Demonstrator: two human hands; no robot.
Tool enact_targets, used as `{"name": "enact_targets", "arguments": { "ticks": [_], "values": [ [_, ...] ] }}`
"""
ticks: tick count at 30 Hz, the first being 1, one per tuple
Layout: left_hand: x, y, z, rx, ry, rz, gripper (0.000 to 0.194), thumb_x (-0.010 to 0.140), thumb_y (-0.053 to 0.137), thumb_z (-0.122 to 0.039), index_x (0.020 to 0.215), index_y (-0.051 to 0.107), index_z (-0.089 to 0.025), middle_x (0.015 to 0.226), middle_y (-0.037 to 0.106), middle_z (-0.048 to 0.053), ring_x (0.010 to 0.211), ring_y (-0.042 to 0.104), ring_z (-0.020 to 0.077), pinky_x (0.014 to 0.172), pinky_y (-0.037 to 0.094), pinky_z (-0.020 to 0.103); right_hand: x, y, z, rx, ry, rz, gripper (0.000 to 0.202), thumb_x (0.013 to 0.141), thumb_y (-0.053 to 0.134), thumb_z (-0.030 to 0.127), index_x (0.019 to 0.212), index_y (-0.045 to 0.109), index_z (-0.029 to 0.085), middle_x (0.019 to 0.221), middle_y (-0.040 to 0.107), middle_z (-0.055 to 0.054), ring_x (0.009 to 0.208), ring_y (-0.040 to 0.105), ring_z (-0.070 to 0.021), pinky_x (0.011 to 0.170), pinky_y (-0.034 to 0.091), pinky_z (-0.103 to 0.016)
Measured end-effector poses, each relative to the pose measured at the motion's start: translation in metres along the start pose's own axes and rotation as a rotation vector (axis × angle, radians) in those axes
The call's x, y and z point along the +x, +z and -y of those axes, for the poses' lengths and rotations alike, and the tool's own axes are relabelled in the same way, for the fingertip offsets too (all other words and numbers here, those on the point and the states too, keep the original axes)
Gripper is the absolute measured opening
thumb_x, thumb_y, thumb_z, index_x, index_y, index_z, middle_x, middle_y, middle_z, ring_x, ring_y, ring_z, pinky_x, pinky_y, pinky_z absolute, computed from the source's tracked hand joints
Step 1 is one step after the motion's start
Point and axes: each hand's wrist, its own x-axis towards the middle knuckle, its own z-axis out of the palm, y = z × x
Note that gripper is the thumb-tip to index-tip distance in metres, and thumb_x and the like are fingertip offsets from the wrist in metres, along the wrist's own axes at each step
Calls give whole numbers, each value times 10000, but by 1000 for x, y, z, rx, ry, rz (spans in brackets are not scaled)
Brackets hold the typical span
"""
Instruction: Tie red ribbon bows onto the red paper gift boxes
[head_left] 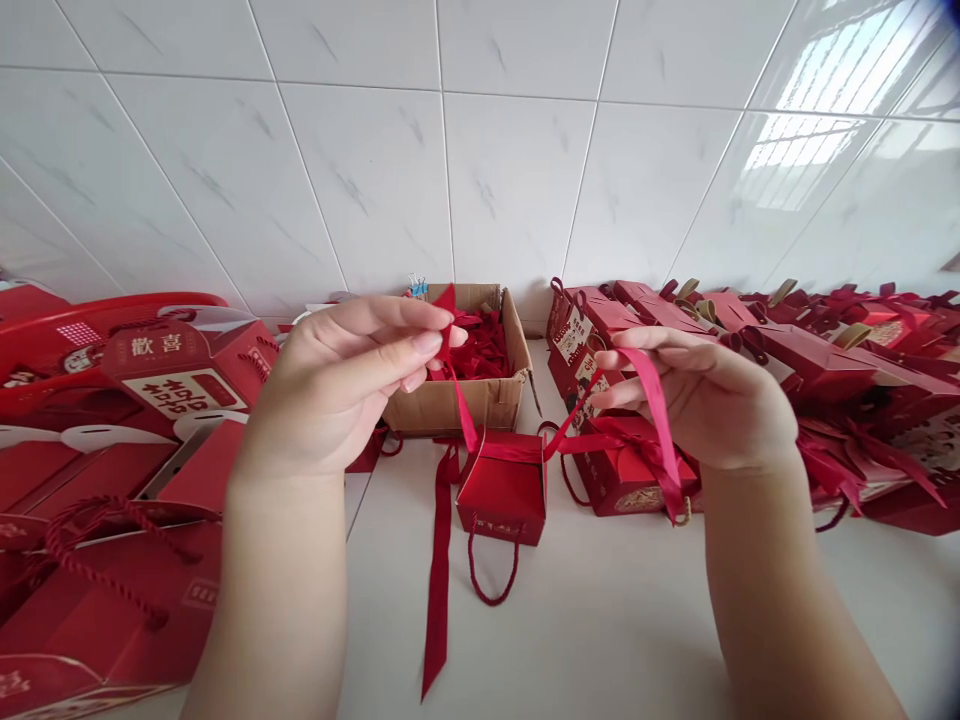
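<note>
Between my hands, a small red gift box (504, 490) stands on the white surface, its rope handle hanging down the front. My left hand (360, 370) pinches a red ribbon (463, 408) between thumb and fingertips, above and to the left of the box. Over the fingers of my right hand (690, 385) runs a red ribbon (658, 415), gripped near the fingertips, with its end hanging down. The ribbon stretches from that hand toward the box's top. Another ribbon length (439, 590) lies on the surface left of the box.
Behind the gift box is a cardboard box (457, 405) full of red ribbons, with a blue binder clip (418, 288) near its rim. Red boxes (187, 365) crowd the left, by a red plastic basket (150, 305). Ribbon-tied boxes (814, 365) fill the right. A tiled wall (517, 180) rises behind.
</note>
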Motion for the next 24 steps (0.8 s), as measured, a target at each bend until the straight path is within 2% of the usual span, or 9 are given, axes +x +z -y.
{"name": "enact_targets", "arguments": {
  "ticks": [2, 6, 10, 12, 18, 22, 24],
  "values": [
    [-1, 1, 2, -20, 44, -26, 152, 693, 714, -108, 689, 761, -252, 747, 746, 10, 689, 639, 124, 490, 420, 211, 0, -1, -1, -20, -6, -15, 274, 781, 585, 482, 919, 697, 273, 985, 737, -12, 764, 717, -224, 737, 579, -439],
    [-2, 7, 5, 2, 122, -96, 199, 740, 689, -67, 741, 769, -249, 808, 763, -7, 788, 681, 119, 589, 504, 200, -4, 2, -1, 12, -38, 24, 301, 698, 741, 414, 977, 686, 315, 998, 735, 3, 701, 717, -195, 686, 596, -387],
    [-4, 21, 7, 125, 243, -257, 218, 745, 693, -48, 805, 776, -240, 842, 768, -19, 859, 700, 133, 814, 562, 254, -8, 10, 1, 97, -169, -17, 61, 803, 700, 324, 851, 706, 287, 730, 721, 34, 645, 706, -145, 622, 604, -296],
    [-5, 27, 6, 169, 294, -320, 239, 732, 701, -38, 803, 775, -254, 837, 767, -40, 848, 705, 126, 869, 561, 265, -10, 13, 3, 90, -214, -81, 58, 836, 674, 287, 792, 709, 270, 634, 682, 48, 589, 682, -118, 602, 600, -269],
    [-9, 29, 1, 233, 300, -320, 275, 711, 722, -48, 838, 773, -286, 844, 766, -55, 783, 704, 116, 803, 586, 250, -13, 16, 9, 47, -280, -217, 36, 787, 727, 254, 752, 734, 247, 530, 637, 42, 484, 622, -105, 497, 535, -228],
    [-11, 27, -1, 269, 325, -307, 277, 710, 730, -56, 865, 774, -282, 834, 768, -61, 767, 706, 107, 753, 589, 215, -18, 16, 13, 15, -316, -239, 39, 783, 731, 240, 749, 748, 236, 524, 642, 37, 476, 631, -109, 489, 539, -227],
    [-11, 25, -1, 280, 359, -308, 288, 710, 730, -52, 879, 771, -282, 838, 766, -65, 762, 708, 115, 758, 596, 238, -21, 16, 15, 6, -340, -247, 43, 785, 728, 222, 754, 751, 240, 553, 660, 34, 482, 635, -112, 489, 558, -233]
  ]
}}
